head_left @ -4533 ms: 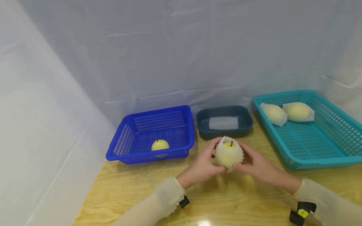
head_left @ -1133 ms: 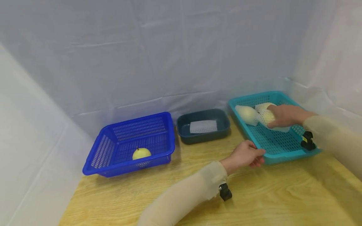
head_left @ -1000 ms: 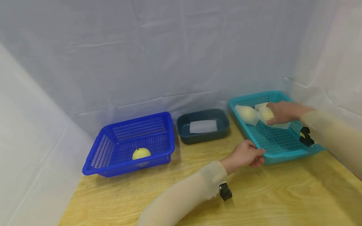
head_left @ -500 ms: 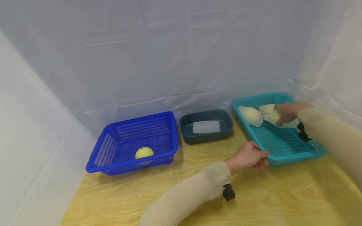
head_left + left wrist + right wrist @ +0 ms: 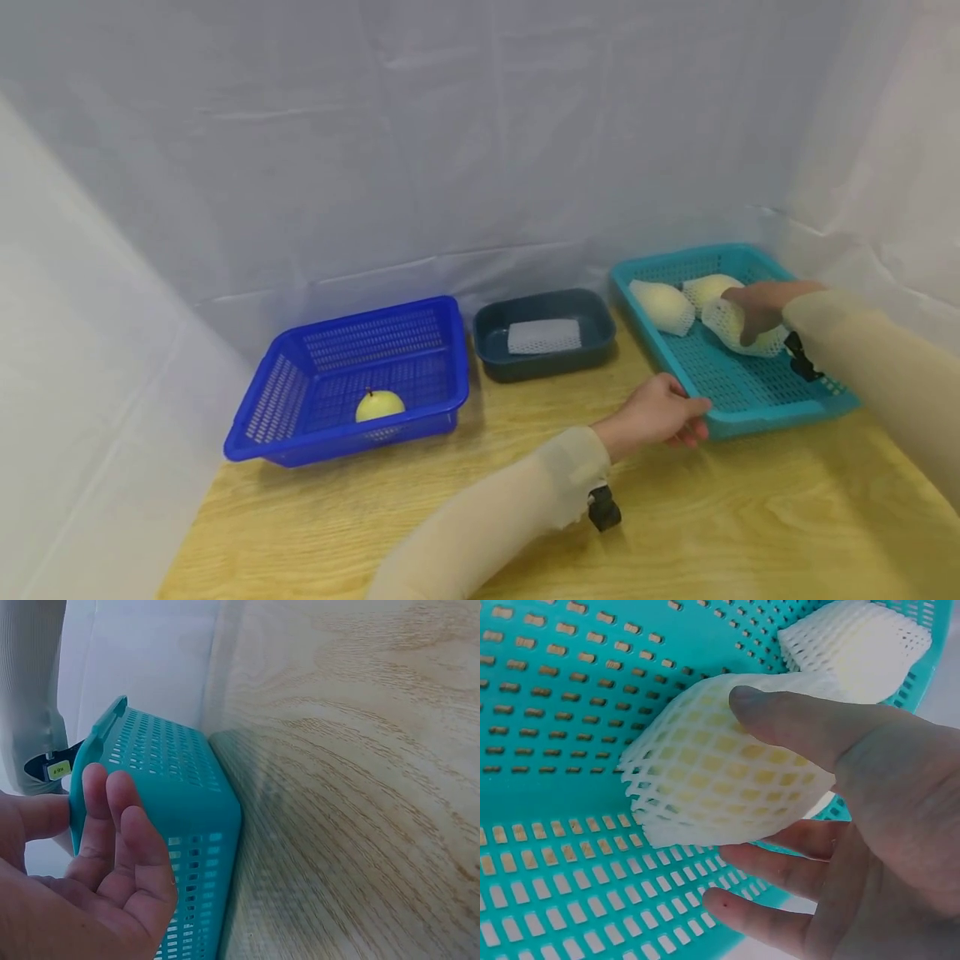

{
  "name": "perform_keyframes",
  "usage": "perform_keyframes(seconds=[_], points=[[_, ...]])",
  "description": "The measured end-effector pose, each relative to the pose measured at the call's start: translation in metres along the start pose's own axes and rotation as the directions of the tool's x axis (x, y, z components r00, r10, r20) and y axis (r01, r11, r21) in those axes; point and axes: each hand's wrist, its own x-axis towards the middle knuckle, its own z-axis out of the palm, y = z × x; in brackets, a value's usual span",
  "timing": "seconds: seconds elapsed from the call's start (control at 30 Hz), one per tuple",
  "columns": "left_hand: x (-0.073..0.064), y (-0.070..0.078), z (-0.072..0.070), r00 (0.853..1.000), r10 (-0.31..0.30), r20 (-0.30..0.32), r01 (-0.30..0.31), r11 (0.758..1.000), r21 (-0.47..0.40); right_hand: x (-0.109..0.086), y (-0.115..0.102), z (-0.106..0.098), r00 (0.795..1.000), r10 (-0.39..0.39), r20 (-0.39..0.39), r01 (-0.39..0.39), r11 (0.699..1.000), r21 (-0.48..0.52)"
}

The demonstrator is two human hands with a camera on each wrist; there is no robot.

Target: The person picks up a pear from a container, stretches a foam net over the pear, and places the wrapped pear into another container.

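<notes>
In the teal basket (image 5: 772, 425), my right hand (image 5: 761, 308) holds a pear (image 5: 723, 325) in a white foam net sleeve. The right wrist view shows my thumb across the top of this netted pear (image 5: 720, 765); the other fingers reach along its far side, partly hidden. Two more netted pears lie beside it, a left pear (image 5: 663, 308) and a back pear (image 5: 708, 287). My left hand (image 5: 656, 417) pinches the basket's near left corner. In the left wrist view, the left thumb is at the rim and several fingers curl outside the basket wall (image 5: 187, 814).
A blue basket (image 5: 345, 442) on the left contains a bare yellow pear (image 5: 380, 405). Between the baskets stands a dark teal tray (image 5: 540, 367) with a flat foam net sleeve (image 5: 544, 336) in it. White sheeting (image 5: 465, 150) hangs behind and beside the wooden table (image 5: 540, 517).
From between both hands, the netted pear has gone into the teal basket with my right hand. My left hand has moved to the rim. Lately the right hand's pear shifted slightly nearer.
</notes>
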Motion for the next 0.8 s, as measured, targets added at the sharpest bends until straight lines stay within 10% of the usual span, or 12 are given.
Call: perform_keyframes(seconds=[0.8], points=[[-0.002,0.005,0.004,0.996,-0.034,-0.084,0.044,0.992,0.116,-0.027,-0.039,0.003,0.973,-0.163,-0.166,0.159,0.987,-0.038]])
